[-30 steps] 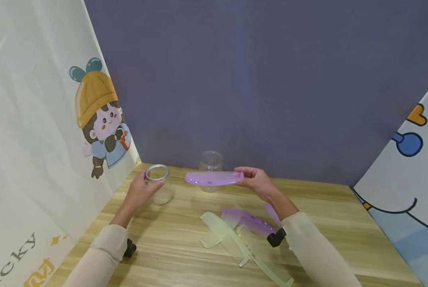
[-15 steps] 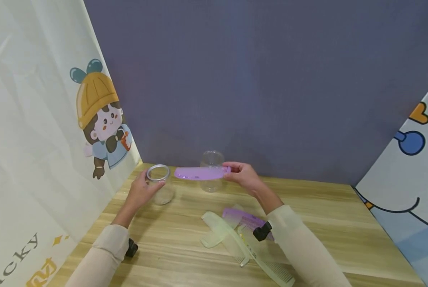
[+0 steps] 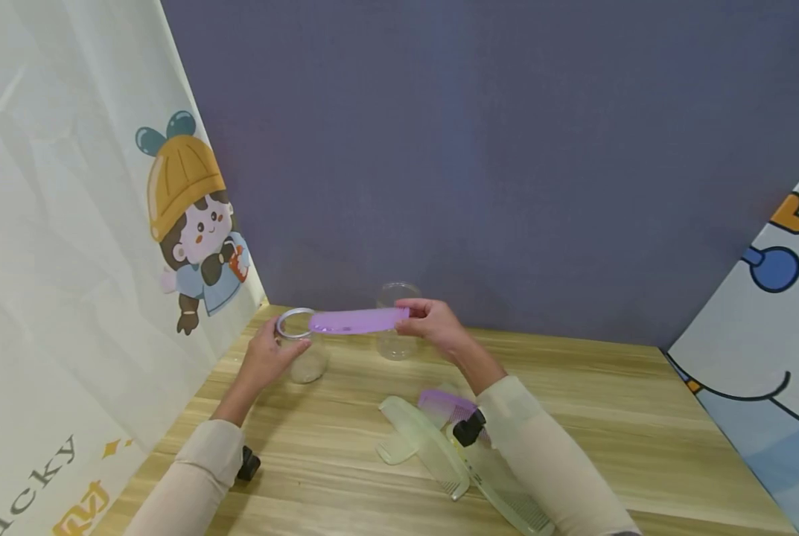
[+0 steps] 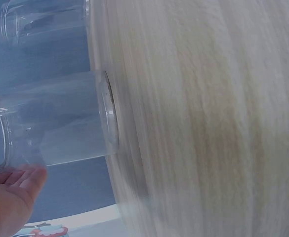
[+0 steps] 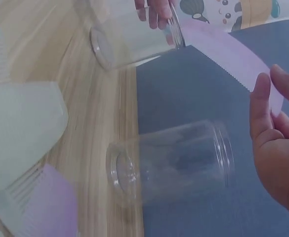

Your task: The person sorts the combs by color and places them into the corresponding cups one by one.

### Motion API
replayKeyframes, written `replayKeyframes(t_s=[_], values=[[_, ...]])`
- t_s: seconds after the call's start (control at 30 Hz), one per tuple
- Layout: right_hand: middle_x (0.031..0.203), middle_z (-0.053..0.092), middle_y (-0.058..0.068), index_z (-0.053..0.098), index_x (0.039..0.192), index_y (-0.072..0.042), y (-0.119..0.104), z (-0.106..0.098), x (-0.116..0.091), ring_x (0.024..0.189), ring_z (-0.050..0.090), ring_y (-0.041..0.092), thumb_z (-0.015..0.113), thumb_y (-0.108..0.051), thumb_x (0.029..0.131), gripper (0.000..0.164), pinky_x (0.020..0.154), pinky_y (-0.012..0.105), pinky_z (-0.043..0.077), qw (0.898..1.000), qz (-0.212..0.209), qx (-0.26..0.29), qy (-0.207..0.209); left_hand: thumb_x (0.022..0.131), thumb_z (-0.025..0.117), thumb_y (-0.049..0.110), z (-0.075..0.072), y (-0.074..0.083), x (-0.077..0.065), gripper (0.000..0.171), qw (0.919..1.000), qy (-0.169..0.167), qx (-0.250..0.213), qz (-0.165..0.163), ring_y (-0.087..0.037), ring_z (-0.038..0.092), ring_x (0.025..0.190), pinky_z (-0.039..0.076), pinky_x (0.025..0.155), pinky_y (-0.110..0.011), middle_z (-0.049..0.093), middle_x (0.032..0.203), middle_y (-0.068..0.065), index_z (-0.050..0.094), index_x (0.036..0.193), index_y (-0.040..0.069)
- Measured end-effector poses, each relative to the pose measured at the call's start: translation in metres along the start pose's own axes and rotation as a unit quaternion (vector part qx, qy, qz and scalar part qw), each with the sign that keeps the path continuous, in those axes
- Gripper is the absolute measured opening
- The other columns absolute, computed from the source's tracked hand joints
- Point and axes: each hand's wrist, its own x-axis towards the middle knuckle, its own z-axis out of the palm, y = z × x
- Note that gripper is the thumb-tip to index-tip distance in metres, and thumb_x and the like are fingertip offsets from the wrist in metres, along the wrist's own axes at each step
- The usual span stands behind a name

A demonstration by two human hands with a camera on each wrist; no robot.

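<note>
My left hand (image 3: 268, 356) grips a clear jar (image 3: 307, 366) with a silver rim near its mouth; the jar stands upright on the table. In the left wrist view the same jar (image 4: 60, 123) shows nothing inside. With thumb and fingers, my right hand (image 3: 435, 327) pinches one end of a purple comb (image 3: 355, 321). The comb is held level in the air, its free end at the jar's rim. In the right wrist view the comb (image 5: 228, 52) reaches toward the jar's mouth. A second clear jar (image 3: 396, 347) stands behind the comb, partly covered by it.
On the wooden table (image 3: 607, 417), pale green combs (image 3: 422, 439) lie in a loose pile with another purple comb (image 3: 442, 403), partly hidden by my right wrist. A dark wall (image 3: 479, 164) closes the back, and a white printed sheet (image 3: 71, 223) the left.
My right hand has carried the purple comb leftward, from in front of the second jar to the rim of the held jar. My left hand and its jar stay nearly in place.
</note>
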Motion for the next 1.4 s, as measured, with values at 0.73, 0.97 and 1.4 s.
replayKeyframes(t_s=[0.73, 0.97, 1.4], values=[[0.105, 0.070, 0.014, 0.049, 0.139, 0.018, -0.011, 0.056, 0.018, 0.081, 0.069, 0.009, 0.059, 0.020, 0.090, 0.049, 0.079, 0.024, 0.062, 0.995, 0.003, 0.104, 0.000, 0.089, 0.078, 0.041, 0.001, 0.000, -0.001, 0.085, 0.9998, -0.013, -0.012, -0.006, -0.044, 0.057, 0.120, 0.050, 0.101, -0.059, 0.055, 0.133, -0.029, 0.039, 0.147, -0.007], [0.115, 0.067, 0.014, 0.046, 0.144, 0.013, -0.012, 0.058, 0.018, 0.084, 0.071, 0.011, 0.057, 0.015, 0.095, 0.050, 0.083, 0.023, 0.061, 0.992, 0.011, 0.129, 0.011, 0.087, 0.080, 0.041, 0.002, -0.001, -0.001, 0.083, 0.9999, -0.007, -0.013, -0.007, -0.043, 0.058, 0.117, 0.050, 0.098, -0.058, 0.058, 0.130, -0.028, 0.043, 0.144, -0.006], [0.108, 0.067, 0.004, 0.048, 0.142, 0.013, 0.004, 0.033, 0.003, 0.087, 0.070, 0.011, 0.059, 0.009, 0.096, 0.047, 0.084, 0.026, 0.061, 0.997, 0.017, 0.069, -0.002, 0.089, 0.078, 0.043, 0.001, -0.001, -0.001, 0.088, 0.9998, -0.010, -0.012, -0.011, -0.045, 0.055, 0.123, 0.050, 0.101, -0.059, 0.053, 0.137, -0.032, 0.037, 0.148, -0.008]])
